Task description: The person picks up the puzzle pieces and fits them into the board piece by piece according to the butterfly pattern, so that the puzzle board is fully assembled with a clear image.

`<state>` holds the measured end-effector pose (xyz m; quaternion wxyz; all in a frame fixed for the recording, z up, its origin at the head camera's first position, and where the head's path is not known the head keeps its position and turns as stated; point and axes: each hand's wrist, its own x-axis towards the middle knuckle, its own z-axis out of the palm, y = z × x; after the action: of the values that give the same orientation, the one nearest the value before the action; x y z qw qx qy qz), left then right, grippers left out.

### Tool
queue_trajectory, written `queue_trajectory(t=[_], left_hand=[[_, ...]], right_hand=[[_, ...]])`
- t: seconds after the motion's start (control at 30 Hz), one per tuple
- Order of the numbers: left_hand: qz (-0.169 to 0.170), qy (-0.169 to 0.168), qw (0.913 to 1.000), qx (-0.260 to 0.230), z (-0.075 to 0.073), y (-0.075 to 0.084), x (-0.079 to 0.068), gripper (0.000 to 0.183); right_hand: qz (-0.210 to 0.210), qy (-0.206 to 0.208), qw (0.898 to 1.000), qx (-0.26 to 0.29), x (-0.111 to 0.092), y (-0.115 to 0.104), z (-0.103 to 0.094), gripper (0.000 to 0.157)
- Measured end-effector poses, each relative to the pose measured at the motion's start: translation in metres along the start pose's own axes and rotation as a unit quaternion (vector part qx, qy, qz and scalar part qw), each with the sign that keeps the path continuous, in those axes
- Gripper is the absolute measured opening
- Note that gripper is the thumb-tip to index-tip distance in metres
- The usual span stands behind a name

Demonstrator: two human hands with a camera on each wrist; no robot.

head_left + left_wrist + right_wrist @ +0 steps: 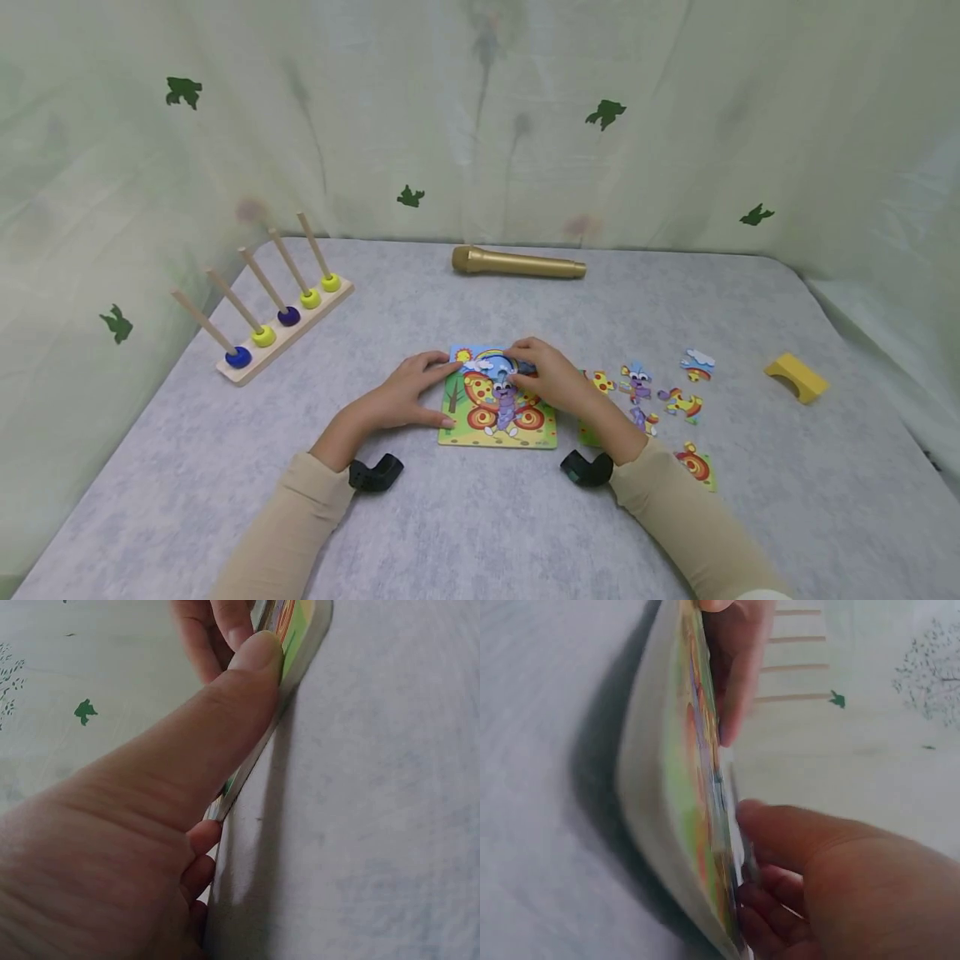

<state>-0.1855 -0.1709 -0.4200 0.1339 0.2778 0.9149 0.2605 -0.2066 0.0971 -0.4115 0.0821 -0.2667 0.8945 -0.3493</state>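
Observation:
A colourful butterfly puzzle board (517, 421) lies flat on the grey table. My left hand (448, 392) rests on its left side: straight fingers on the top left corner, thumb (247, 675) along the left edge of the board (304, 630). My right hand (521, 360) curls over the board's top middle. In the right wrist view its thumb and fingers (769, 896) pinch a thin puzzle piece (735, 832) against the board (667, 787). Several loose pieces (637, 382) lie to the right of that hand.
A gold microphone (517, 263) lies at the back centre. A wooden peg rack (277, 321) with blue and yellow rings stands at the left. A yellow arch block (797, 377) sits at the far right. A pale curtain surrounds the table.

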Motion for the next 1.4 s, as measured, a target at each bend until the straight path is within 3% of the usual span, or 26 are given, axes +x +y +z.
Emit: queue_trajectory(t=[0.27,0.47,0.87,1.4], left_hand=[[-0.001,0.006,1.0,0.002,-0.001,0.002,0.001,0.086],[0.025,0.026,0.9982,0.049,-0.002,0.007,0.007,0.081],[0.012,0.022,0.9915,0.128,0.004,0.016,0.024,0.068],[0.018,0.026,0.9944,0.101,0.007,0.015,0.021,0.076]], right_hand=[[-0.005,0.0,1.0,-0.014,0.004,0.006,0.003,0.042],[-0.004,0.007,1.0,-0.019,0.006,0.009,0.007,0.04],[-0.01,0.015,1.0,0.007,0.009,0.01,0.008,0.037],[0.007,-0.001,1.0,0.014,0.011,0.012,0.006,0.039]])
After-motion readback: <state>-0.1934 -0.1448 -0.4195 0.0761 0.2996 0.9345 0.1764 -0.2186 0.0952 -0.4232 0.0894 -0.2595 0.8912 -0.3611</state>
